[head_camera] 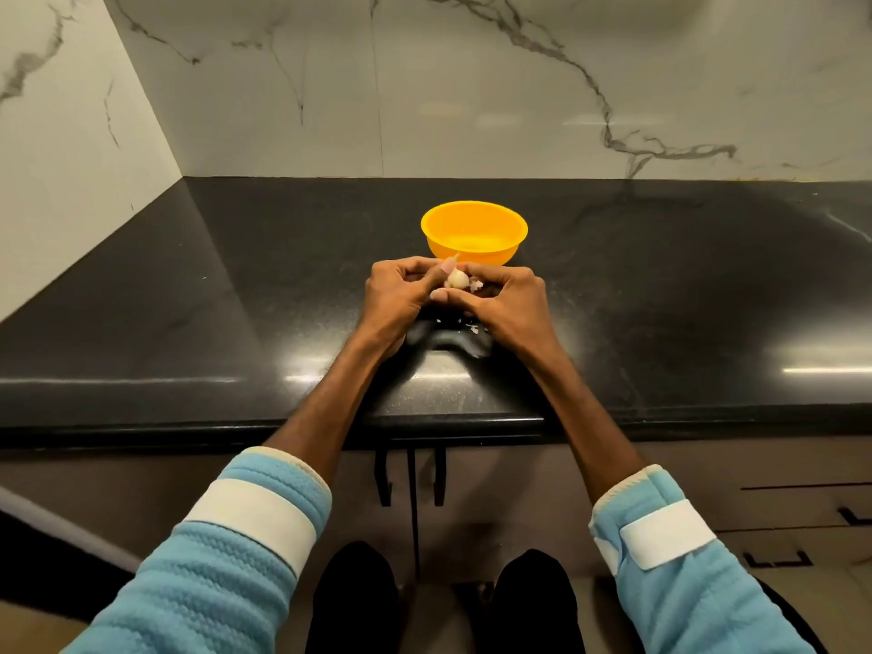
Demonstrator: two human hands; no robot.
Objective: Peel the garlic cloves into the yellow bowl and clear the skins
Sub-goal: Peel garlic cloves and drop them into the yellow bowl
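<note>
A pale garlic clove (456, 278) with loose pinkish skin sits between both hands, just in front of the yellow bowl (473, 232). My left hand (401, 295) grips the clove from the left with curled fingers and thumb. My right hand (507, 302) pinches it from the right, fingers curled on the skin. A scrap of skin (476, 286) sticks out by the right fingers. A few small skin flakes (472, 329) lie on the black counter below my hands. What the bowl holds cannot be made out.
The black stone counter (660, 299) runs left and right, with marble walls behind and at the left. Its front edge (453, 420) is near my forearms; cabinet doors with dark handles (410, 474) are below.
</note>
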